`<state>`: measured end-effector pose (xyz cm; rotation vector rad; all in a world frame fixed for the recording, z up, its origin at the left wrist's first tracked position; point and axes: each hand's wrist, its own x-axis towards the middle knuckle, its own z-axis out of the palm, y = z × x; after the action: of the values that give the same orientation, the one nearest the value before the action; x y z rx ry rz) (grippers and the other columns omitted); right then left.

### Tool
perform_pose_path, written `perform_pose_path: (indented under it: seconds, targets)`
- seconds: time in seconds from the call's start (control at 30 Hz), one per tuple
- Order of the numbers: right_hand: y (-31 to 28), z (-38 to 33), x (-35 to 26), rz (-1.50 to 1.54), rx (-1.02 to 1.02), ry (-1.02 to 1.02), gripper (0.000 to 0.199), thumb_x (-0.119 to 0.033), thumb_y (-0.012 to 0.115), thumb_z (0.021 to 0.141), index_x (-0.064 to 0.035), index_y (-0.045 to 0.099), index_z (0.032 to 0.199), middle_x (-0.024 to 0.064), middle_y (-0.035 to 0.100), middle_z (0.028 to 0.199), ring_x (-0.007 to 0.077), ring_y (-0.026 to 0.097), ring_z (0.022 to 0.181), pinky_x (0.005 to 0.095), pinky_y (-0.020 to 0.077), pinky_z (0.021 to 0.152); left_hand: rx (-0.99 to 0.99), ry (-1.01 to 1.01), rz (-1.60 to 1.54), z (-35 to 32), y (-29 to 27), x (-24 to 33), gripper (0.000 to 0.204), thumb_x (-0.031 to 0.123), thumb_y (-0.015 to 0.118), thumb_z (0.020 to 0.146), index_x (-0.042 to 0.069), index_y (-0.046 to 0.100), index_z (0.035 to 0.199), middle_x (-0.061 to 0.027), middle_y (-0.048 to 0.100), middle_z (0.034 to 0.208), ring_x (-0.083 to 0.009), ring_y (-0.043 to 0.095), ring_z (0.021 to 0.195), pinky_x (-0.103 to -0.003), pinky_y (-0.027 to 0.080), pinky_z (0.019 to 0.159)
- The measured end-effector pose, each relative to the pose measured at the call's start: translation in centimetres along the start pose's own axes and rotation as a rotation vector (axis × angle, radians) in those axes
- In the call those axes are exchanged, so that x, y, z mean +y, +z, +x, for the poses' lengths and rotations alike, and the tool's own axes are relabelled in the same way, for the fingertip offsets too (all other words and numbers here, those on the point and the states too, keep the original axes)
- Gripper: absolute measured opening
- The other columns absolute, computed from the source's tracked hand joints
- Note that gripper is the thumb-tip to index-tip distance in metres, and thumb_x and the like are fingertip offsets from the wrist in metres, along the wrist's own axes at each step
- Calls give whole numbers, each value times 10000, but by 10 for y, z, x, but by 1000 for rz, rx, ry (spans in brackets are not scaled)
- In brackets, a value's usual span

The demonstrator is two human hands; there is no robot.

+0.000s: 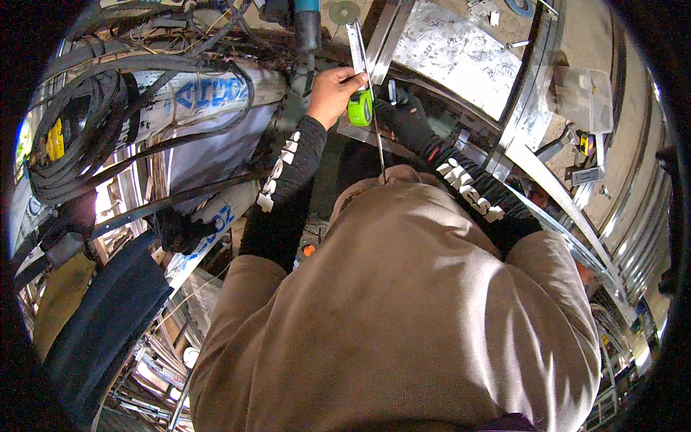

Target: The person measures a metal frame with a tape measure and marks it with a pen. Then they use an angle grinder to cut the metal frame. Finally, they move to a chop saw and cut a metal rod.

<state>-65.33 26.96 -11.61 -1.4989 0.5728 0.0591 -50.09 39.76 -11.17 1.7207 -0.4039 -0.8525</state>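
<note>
My bare left hand (332,95) is closed, thumb and fingers pinching at a green tape measure (359,109). A pale, marked strip (356,49) runs from these fingers toward the far edge; whether it is the tape's blade or a ruler I cannot tell. My right hand (409,119), in a dark glove, is curled close to the right of the tape measure. A small bright metal piece (392,91) stands at its fingertips, and its grip is partly lost in shadow. A thin rod (381,147) reaches from beside the tape measure toward my body.
A teal and black power tool (307,25) and a round disc (344,12) lie at the far side. To the right are a scribbled metal sheet (461,54), a clear plastic box (584,97) and a hammer (558,144). Coiled black cables (79,137) hang at the left.
</note>
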Motion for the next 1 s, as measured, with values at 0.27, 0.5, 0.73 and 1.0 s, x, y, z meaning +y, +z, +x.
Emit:
perform_pose_path:
  seconds: [0.27,0.5,0.73,1.0]
  targets:
    - [-1,8,1,-137,77,-368,215,-247,652,991,-44,682,1053,2,616,670,74,517,525,265,415,489,36,-17,-23,8,-15,7,175,137,701,951,-25,751,994,-52,757,885,-102,652,789,-259,508,755]
    - [-24,-5,-31,-35,-3,39,241,-277,647,995,-53,702,925,11,581,626,78,465,494,283,384,485,12,-95,-169,5,-9,16,149,112,685,958,-21,747,984,-52,750,875,-102,654,808,-267,504,780]
    - [-17,-11,-21,53,29,-180,172,-179,638,996,-36,733,999,15,644,697,91,547,611,301,432,539,51,-30,-168,5,7,34,144,90,685,952,-39,741,982,-63,749,868,-103,655,781,-268,508,747]
    - [-17,-4,-11,180,55,-141,127,-156,668,982,-48,734,991,-18,619,693,51,505,577,266,395,527,32,-37,-67,15,11,36,155,84,707,932,-50,747,1000,-65,749,860,-97,637,763,-271,501,722]
